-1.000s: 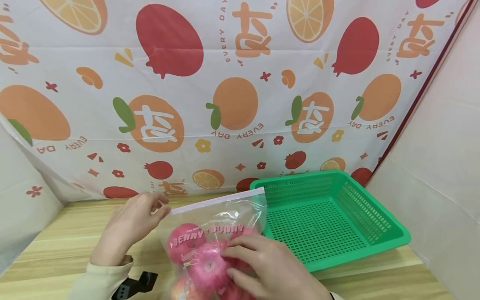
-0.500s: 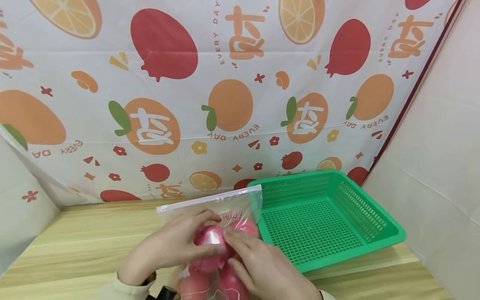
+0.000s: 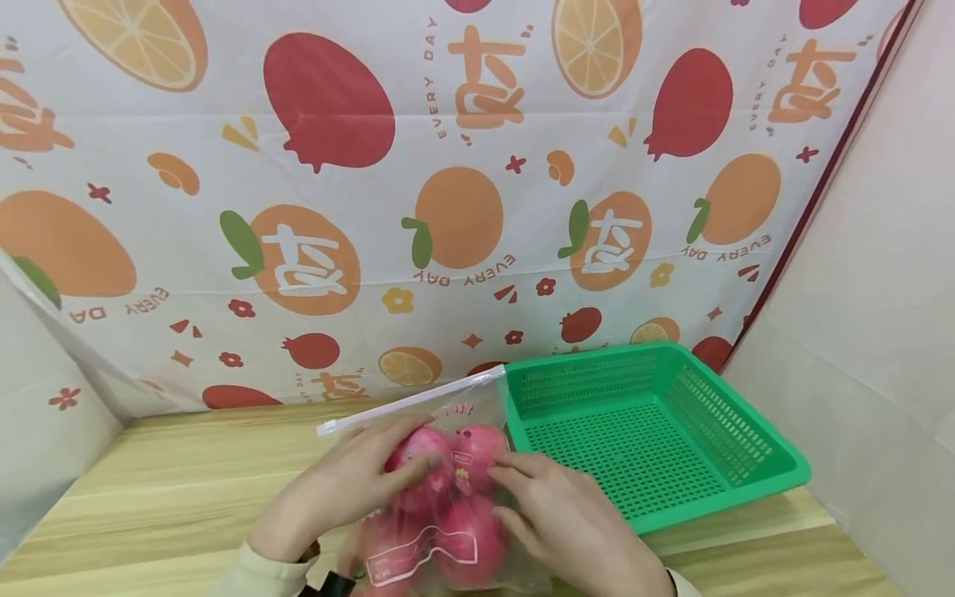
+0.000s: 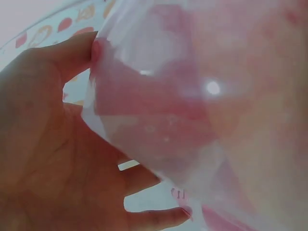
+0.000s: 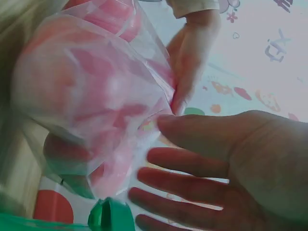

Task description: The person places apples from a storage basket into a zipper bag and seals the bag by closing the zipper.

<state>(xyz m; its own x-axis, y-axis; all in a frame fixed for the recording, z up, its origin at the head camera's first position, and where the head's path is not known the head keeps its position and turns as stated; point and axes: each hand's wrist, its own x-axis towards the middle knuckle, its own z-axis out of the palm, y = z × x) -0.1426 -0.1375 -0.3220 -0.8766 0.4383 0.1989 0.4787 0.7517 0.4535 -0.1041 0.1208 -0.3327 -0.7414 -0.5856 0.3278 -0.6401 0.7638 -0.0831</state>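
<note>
A clear zip bag (image 3: 461,481) with several pink apples (image 3: 473,539) inside lies at the front middle of the table, its pale zip strip (image 3: 410,402) toward the back. My left hand (image 3: 346,481) rests against the bag's left side, thumb and fingers spread over an apple. On the other side, my right hand (image 3: 567,510) touches the bag with its fingertips. The right wrist view shows that hand's fingers (image 5: 183,187) extended at the plastic, with the left hand (image 5: 190,62) beyond the bag. In the left wrist view the bag (image 4: 159,96) fills most of the picture.
A green perforated basket (image 3: 746,491) stands to the right of the bag, close by its upper right corner. Behind the wooden table (image 3: 172,489) hangs a fruit-print cloth (image 3: 388,215). A white wall (image 3: 858,348) rises on the right.
My left hand has moved right, from beside the bag onto the apples. The right hand has shifted slightly right, to the bag's edge. A white-outlined label is now visible on the bag's lower part.
</note>
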